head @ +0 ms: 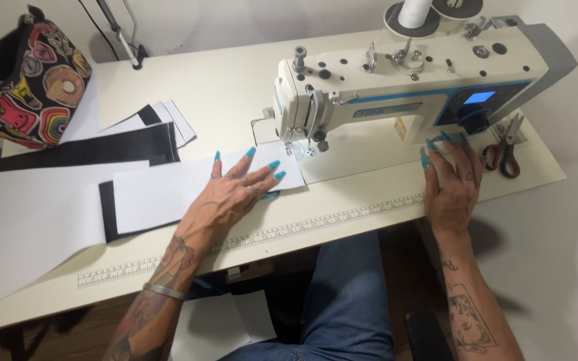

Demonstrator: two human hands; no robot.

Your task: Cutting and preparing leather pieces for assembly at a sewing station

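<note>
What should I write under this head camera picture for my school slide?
Left hand flat on white fabric by the sewing machine needle; right hand near red-handled scissors.

Under left hand (232, 194): white strip (168, 190), matt, smooth, stiff — paper or interfacing, can't tell; black cloth strip (110, 217) beneath, matt. Just past the fingertips: sewing machine (403, 80), glossy cream plastic w/ shiny metal fittings. Right hand (455, 184) on table top (369, 194), smooth satin cream laminate. Beside it scissors (506, 150), metal blades.
</note>
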